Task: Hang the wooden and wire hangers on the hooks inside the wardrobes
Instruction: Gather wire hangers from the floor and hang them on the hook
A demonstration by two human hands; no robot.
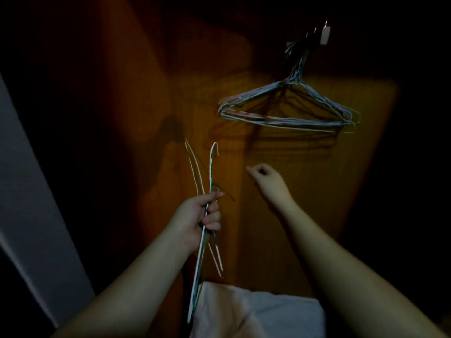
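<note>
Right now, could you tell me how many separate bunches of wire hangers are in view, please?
2: one bunch of wire hangers hangs from the wall hook; another, the held hangers, is gripped by the left hand. Single hangers overlap, uncountable.

The thin coated-wire hangers held in a bundle [210, 167] look smooth and pale, like the blue-grey wire hangers on the small shiny metal hook [324, 35]. Behind them, the orange-brown wooden wardrobe panel [292, 191] shows faint grain and a dull sheen. The pale pink cloth [244, 311] below looks soft and matt.

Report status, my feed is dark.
Left hand grips loose hangers. Right hand curled, empty. Bunch hung on hook. Path clear.
</note>
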